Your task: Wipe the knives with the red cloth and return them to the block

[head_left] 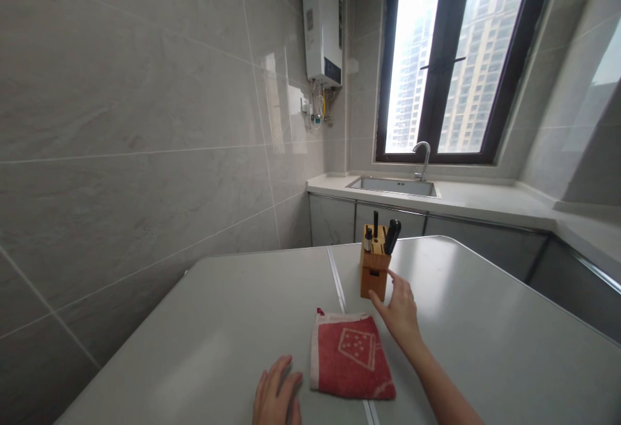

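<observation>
A wooden knife block (373, 277) stands upright on the table, with several black-handled tools in its top slots, among them a larger black handle (392, 236) leaning right. My right hand (398, 305) is at the block's near right side, thumb and fingers spread apart; whether the fingertips touch the wood I cannot tell. In front of the block lies a folded red cloth (353, 357) with a white edge and a pale printed pattern. Left of the cloth, my left hand (278, 392) hovers low over or rests on the table, fingers loosely apart, holding nothing.
The pale table (233, 321) has a metal seam running through its middle. Beyond it, a white counter (490, 198) carries a sink (392, 185) and a faucet (424, 161) below a window. Tiled wall (145, 121) borders the left, with a water heater (322, 24) in the corner.
</observation>
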### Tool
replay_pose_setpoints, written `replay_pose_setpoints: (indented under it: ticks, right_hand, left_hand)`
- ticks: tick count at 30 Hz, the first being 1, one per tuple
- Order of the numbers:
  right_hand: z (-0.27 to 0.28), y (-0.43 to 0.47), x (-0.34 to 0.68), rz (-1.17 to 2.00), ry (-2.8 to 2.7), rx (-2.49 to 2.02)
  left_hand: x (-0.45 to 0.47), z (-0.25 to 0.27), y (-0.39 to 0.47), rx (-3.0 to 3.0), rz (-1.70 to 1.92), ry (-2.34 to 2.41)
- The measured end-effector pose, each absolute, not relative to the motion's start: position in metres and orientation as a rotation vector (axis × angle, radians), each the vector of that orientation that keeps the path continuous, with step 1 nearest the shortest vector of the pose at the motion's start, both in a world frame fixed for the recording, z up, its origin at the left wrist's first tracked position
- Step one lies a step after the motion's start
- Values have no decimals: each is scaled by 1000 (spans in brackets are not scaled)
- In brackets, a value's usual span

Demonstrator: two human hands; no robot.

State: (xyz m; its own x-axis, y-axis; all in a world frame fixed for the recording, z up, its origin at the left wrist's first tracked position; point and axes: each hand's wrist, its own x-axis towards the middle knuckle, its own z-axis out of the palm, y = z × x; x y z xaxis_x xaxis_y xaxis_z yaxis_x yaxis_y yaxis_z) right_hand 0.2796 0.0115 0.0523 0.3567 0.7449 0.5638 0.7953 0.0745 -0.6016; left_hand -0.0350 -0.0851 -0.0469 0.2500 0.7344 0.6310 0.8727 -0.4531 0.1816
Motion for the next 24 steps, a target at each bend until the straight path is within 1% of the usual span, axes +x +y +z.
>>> replay_pose_setpoints:
  ticks: [3, 6, 10, 13, 19, 24]
  right_hand:
    - [76, 41, 279, -23, -1234, -1651]
    - [94, 64, 273, 112, -1080, -1626]
    - [100, 79, 263, 201, -888, -1625]
    - [97, 82, 260, 210, -810, -1682]
    - [92, 87, 282, 226, -919, -1766]
    - [83, 101, 314, 359, -1080, -1523]
  left_hand:
    - [-44, -51, -85, -2248, -1127, -1511]
    - [-42, -50, -87, -2185, -1258, -1566]
    - [-38, -47, -89, -2165, -1340, -1606]
    - [-41, -44, -89, -2195, -1319, -1600]
    - [-50, -39, -88, -2330, -1207, -1513]
    - [-47, -34, -92, -2343, -1223, -1618]
